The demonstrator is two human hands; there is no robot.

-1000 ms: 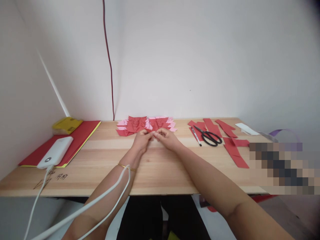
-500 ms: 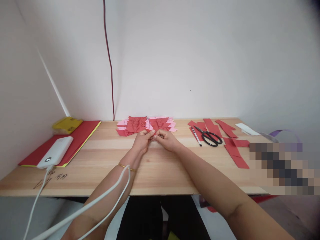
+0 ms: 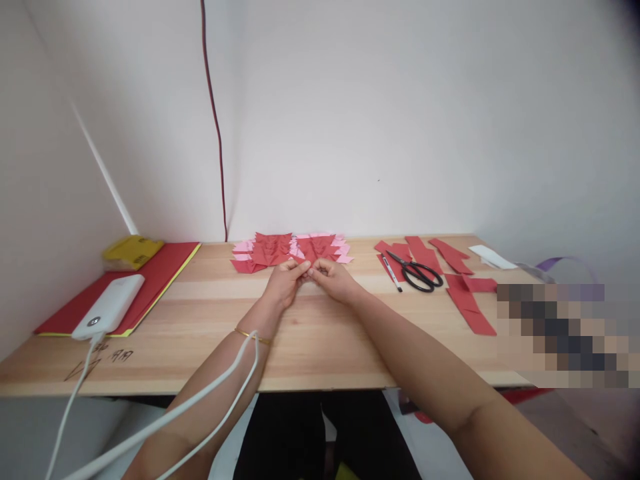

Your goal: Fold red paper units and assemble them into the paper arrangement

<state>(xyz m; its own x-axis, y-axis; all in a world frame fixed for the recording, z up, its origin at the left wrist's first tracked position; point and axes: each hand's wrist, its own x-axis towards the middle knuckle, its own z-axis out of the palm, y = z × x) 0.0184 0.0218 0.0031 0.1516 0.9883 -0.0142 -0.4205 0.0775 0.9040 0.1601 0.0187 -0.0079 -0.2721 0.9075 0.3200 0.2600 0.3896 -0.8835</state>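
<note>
My left hand (image 3: 285,282) and my right hand (image 3: 334,278) meet fingertip to fingertip on the wooden table (image 3: 310,333), both pinched closed on a small piece of red paper that is mostly hidden between the fingers. Just behind the hands lies a spread of folded red and pink paper pieces (image 3: 290,249) near the wall. A thin gold bracelet circles my left wrist.
Black scissors (image 3: 416,272) and a pen (image 3: 393,273) lie on red paper strips (image 3: 467,301) at the right. A white power bank (image 3: 109,306) with white cables rests on a red folder (image 3: 150,277) at the left, beside a yellow pack (image 3: 131,251). A blurred patch covers the right edge.
My hands stay pinched together at the same spot; only the fingertips shift slightly. The view has drifted a little to the left.
</note>
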